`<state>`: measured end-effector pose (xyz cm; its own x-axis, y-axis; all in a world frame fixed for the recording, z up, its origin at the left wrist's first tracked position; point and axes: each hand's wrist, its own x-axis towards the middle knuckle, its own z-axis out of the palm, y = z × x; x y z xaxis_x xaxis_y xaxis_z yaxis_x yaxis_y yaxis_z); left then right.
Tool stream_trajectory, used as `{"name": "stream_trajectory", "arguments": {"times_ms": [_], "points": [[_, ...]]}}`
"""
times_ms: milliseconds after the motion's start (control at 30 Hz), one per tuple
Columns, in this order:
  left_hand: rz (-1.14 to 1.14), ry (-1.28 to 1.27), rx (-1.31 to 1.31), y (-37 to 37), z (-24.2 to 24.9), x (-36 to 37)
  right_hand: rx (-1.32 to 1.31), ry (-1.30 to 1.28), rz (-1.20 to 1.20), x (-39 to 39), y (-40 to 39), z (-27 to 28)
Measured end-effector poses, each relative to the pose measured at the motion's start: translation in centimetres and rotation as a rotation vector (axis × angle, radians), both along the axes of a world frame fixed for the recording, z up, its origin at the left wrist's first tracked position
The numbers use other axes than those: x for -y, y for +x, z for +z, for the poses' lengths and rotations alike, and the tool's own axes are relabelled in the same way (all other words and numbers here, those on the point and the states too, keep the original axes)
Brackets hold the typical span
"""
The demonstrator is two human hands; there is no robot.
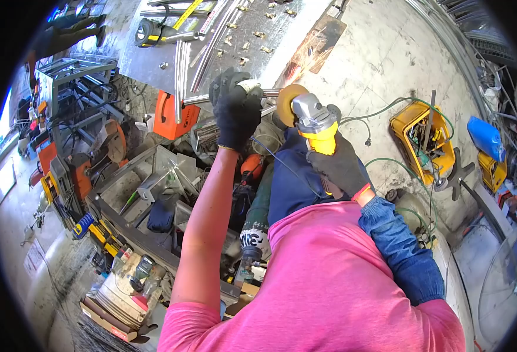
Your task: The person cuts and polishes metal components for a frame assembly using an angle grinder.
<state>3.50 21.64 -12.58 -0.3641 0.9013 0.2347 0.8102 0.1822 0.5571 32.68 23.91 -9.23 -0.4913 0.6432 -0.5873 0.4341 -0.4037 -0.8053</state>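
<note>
In a dark glove, my left hand (237,111) is closed round a shiny metal piece (249,87) beside the edge of the metal work table (147,50). A thin metal tube (270,92) extends from it to the right. My right hand (340,166), gloved too, grips the yellow body of an angle grinder (320,126). The grinder's brown disc (291,105) is at the right end of the tube. Orange sparks (294,71) show beyond the disc, over a brown board. Whether disc and tube touch is too small to tell.
Small brass-coloured fittings (258,34), metal rods and a tape measure (148,32) lie on the table. An orange case (173,117) sits below it. Yellow crates (414,132) and green cables are at right. A person's legs (76,35) show at upper left.
</note>
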Motion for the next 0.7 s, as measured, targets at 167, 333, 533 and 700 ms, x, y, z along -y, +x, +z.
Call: {"name": "stream_trajectory", "arguments": {"times_ms": [167,333,533,700], "points": [[0.013,-0.017,-0.015,0.0,-0.5,0.3,-0.001,0.007,-0.014,-0.7,-0.1,-1.1],[0.001,0.004,-0.001,0.0,-0.1,0.0,0.004,0.002,-0.001,-0.1,-0.4,-0.7],[0.028,0.002,-0.085,0.0,-0.1,0.2,-0.037,-0.018,-0.042,-0.1,0.1,-2.0],[0.001,0.019,-0.108,0.2,0.2,0.0,-0.032,-0.062,-0.019,-0.6,-0.6,-0.8]]}}
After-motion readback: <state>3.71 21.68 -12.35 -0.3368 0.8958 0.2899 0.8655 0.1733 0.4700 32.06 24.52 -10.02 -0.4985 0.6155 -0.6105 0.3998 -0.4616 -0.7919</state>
